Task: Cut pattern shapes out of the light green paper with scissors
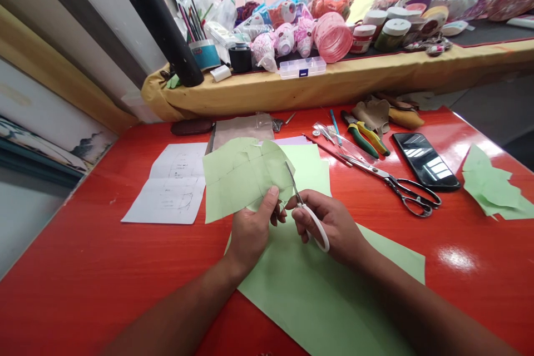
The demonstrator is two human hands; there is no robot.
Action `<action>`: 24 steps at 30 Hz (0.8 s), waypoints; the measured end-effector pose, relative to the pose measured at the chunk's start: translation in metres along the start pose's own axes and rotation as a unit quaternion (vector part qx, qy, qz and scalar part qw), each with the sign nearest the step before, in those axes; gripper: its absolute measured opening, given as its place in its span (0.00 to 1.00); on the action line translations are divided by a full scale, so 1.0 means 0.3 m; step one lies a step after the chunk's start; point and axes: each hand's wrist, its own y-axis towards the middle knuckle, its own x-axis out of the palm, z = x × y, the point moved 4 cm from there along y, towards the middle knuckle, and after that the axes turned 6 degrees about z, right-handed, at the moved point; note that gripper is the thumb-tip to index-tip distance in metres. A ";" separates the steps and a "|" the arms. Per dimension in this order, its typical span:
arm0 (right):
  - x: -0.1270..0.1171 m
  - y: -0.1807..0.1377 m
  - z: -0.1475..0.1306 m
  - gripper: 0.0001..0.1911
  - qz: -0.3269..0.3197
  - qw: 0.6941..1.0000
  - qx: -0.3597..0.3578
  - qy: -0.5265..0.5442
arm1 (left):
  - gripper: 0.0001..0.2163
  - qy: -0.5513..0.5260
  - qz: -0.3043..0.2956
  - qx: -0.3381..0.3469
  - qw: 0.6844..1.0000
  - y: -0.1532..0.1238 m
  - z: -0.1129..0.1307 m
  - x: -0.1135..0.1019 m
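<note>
My left hand (253, 228) pinches a light green sheet of paper (233, 175) by its lower right edge, thumb on top. Pencil lines run across this sheet, and its right side has a curved cut edge. In my right hand (327, 222) are small scissors (315, 225) with white handles, their blades pointing up along the paper's right edge. Whether the blades are biting into the paper I cannot tell. Below both hands lies a large green sheet (334, 289) on the red table. More pale green paper (311, 169) lies behind the held piece.
A white sheet with drawings (167, 189) lies at left. To the right are large shears (396, 181), pliers (367, 136), a phone (425, 161) and green paper scraps (494, 186). A black flask (161, 28) and several jars (392, 33) stand on the back ledge.
</note>
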 end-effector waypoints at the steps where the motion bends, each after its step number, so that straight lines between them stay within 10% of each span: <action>1: 0.000 0.000 -0.001 0.25 0.000 1.000 0.001 0.000 | 0.24 -0.001 0.000 0.001 1.000 0.000 0.001 0.000; 24: -0.006 -0.001 -0.004 0.25 0.007 1.000 -0.008 -0.009 | 0.24 0.003 -0.017 0.022 1.000 -0.001 0.004 0.006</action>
